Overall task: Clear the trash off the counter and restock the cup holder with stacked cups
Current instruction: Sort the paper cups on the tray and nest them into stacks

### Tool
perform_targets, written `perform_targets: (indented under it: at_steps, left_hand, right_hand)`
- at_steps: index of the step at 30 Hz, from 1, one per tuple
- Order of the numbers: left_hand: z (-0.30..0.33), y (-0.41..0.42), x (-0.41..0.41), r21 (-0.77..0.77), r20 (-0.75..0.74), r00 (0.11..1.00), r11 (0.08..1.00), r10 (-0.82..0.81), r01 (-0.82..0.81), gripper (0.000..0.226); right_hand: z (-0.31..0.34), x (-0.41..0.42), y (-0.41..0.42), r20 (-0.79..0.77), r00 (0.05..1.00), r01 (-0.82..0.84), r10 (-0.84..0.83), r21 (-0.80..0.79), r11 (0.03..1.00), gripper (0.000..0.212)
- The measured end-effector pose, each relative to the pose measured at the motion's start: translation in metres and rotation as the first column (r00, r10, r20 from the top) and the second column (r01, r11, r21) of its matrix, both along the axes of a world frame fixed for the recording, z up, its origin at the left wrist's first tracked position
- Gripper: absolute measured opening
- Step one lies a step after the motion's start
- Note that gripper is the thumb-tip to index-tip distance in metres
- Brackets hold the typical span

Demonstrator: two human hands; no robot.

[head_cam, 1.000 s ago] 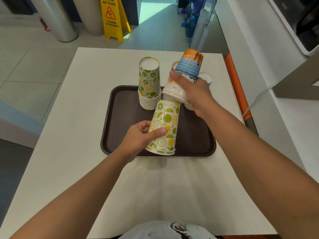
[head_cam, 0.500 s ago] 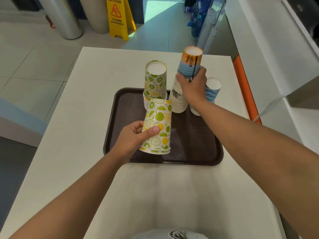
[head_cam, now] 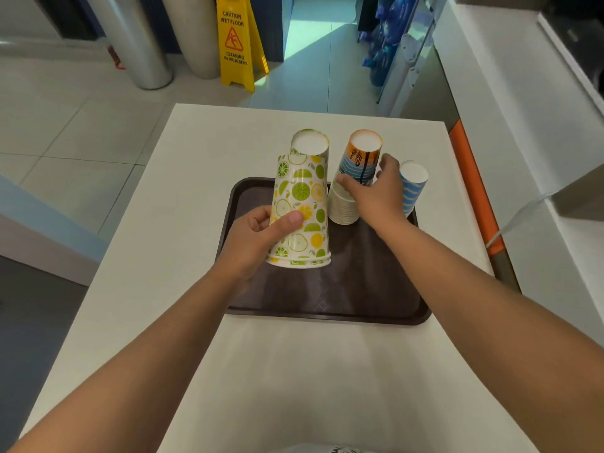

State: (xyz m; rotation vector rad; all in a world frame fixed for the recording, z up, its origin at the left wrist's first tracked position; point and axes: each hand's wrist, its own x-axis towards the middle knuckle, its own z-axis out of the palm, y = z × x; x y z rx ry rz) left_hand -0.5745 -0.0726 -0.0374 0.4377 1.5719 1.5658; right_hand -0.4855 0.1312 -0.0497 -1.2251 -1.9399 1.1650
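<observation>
Citrus-print paper cup [head_cam: 300, 210], upside down, frame centre, above brown plastic tray [head_cam: 327, 299]: left hand [head_cam: 258, 240] clasps its lower side, thumb in front. Right hand [head_cam: 376, 194] wraps inverted orange-and-blue paper cup stack [head_cam: 354, 178], upper centre-right, loosely.

The tray's [head_cam: 327, 308] near half lies open; three cup stacks [head_cam: 343, 207] and both hands crowd its far edge.
</observation>
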Motion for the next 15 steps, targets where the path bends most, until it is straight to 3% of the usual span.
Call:
perform_targets:
  at_steps: [6,12,15]
  left_hand:
    - [0.039,0.026,-0.025,0.164,-0.120,0.983,0.979,0.140,-0.120,0.068]
    - [0.071,0.074,-0.050,0.257,-0.199,0.947,0.946,0.251,-0.196,0.047]
    - [0.068,0.095,-0.062,0.282,-0.258,0.918,0.932,0.300,-0.225,0.063]
  right_hand:
    - [0.014,0.008,-0.006,-0.049,0.998,-0.035,0.037,0.035,0.999,0.084]
    - [0.015,0.002,0.007,-0.024,1.000,-0.007,0.008,0.035,0.999,0.091]
    - [0.013,-0.005,0.011,-0.041,0.999,-0.005,0.006,0.025,1.000,0.090]
